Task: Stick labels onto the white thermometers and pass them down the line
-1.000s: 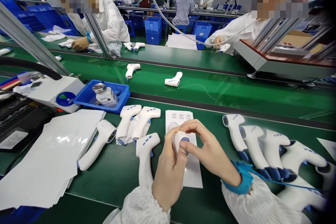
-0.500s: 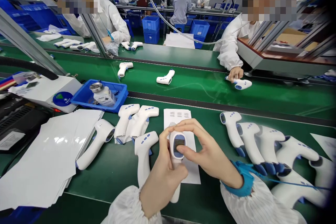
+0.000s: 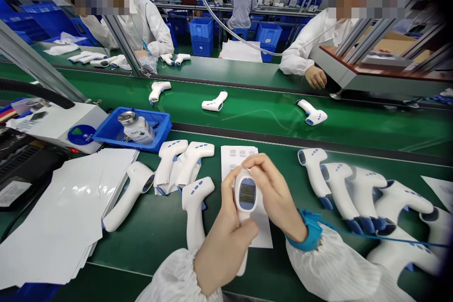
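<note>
A white infrared thermometer (image 3: 244,175) is upright in front of me, its small screen turned my way. My left hand (image 3: 226,243) is wrapped round its handle from the left. From the right, my right hand (image 3: 275,193) has its bent fingers on the top and side of the thermometer's head; the fingertips at the far side are partly hidden. Beneath lies a printed white sheet (image 3: 264,231). Another thermometer (image 3: 194,212) rests just left of my left hand, and a pair (image 3: 194,158) lies behind it. One more thermometer (image 3: 129,193) leans against the stack of paper.
Several thermometers (image 3: 370,184) lie in a row at right. Paper sheets (image 3: 53,217) and a blue tray (image 3: 164,130) with a bottle (image 3: 138,130) are at left. Thermometers (image 3: 214,102) sit on the green conveyor (image 3: 262,108). A co-worker's hand (image 3: 315,77) rests beyond it.
My right thumb has come off the screen and the right hand has shifted to the head's side. Thermometers on the conveyor moved left. The co-worker's hand let go of one and drew back.
</note>
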Action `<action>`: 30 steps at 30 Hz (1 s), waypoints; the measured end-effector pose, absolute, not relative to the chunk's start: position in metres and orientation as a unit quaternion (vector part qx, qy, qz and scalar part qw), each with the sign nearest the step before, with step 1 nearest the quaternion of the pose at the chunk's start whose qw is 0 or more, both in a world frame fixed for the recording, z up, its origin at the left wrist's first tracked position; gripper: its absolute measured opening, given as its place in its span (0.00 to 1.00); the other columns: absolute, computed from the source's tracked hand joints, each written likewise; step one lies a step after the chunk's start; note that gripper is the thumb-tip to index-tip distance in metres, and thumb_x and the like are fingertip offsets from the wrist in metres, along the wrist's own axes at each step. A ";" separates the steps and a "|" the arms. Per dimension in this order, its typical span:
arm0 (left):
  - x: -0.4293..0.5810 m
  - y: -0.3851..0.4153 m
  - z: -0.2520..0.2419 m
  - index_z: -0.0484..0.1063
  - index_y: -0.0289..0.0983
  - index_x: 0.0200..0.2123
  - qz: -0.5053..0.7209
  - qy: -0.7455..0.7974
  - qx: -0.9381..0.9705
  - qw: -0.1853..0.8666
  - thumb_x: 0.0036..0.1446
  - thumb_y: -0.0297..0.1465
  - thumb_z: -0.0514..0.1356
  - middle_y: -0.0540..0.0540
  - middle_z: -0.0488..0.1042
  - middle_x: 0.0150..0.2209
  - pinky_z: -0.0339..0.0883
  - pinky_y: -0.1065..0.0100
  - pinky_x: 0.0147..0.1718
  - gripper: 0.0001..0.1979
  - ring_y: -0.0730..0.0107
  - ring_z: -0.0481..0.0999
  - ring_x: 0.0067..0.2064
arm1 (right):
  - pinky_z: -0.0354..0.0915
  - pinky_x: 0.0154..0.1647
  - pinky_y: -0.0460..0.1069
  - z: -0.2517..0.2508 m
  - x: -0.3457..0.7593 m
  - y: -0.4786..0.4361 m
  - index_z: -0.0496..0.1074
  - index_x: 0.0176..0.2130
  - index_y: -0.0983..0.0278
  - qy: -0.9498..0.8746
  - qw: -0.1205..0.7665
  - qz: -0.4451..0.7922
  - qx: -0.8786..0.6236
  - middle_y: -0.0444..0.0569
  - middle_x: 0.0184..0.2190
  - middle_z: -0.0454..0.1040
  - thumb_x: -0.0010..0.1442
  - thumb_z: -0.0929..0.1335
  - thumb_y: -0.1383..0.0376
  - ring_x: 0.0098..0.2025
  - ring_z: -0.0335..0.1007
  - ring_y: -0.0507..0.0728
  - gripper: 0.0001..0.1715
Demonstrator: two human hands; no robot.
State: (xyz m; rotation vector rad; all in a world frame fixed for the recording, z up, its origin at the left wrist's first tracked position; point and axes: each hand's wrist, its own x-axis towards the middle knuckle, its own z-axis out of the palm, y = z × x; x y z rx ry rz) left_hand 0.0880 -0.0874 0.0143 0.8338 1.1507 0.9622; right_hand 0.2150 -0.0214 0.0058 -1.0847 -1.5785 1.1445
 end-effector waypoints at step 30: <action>0.025 -0.005 -0.057 0.70 0.48 0.55 0.469 0.577 0.347 0.572 0.58 0.47 0.57 0.45 0.76 0.33 0.73 0.58 0.31 0.23 0.53 0.79 0.39 | 0.69 0.49 0.59 -0.035 0.046 0.297 0.68 0.53 0.65 -0.893 0.058 0.034 -0.445 0.53 0.53 0.69 0.65 0.66 0.61 0.49 0.70 0.59 0.19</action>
